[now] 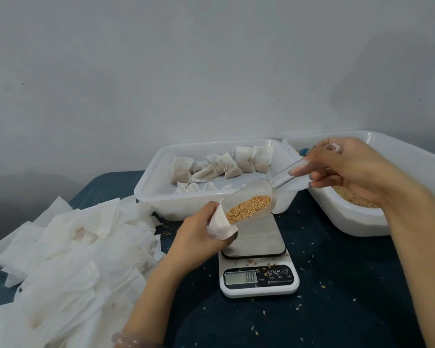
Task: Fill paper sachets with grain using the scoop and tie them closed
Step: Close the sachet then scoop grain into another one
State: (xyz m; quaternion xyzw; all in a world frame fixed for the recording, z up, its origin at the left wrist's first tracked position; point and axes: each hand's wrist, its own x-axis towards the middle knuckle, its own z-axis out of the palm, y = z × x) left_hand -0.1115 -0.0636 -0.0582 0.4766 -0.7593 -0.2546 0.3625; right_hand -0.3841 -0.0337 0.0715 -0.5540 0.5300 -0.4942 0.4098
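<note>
My left hand point(199, 234) grips a white paper sachet point(220, 226) with its mouth held open, above the scale's steel platform. My right hand point(349, 167) holds the handle of a clear plastic scoop point(259, 197), which slants down to the left. Golden grain point(248, 208) fills the scoop's bowl, and the scoop's lip sits in the sachet's mouth. Behind it, a white tray point(151, 187) holds several filled, tied sachets point(220, 165). At the right, a second white tub point(337, 212) holds loose grain point(354, 197).
A white digital kitchen scale point(259, 277) reading 0.0 stands in the middle of the dark blue cloth point(337, 285), which is strewn with stray grains. A heap of empty paper sachets point(73, 259) covers the left. A pale wall rises behind the trays.
</note>
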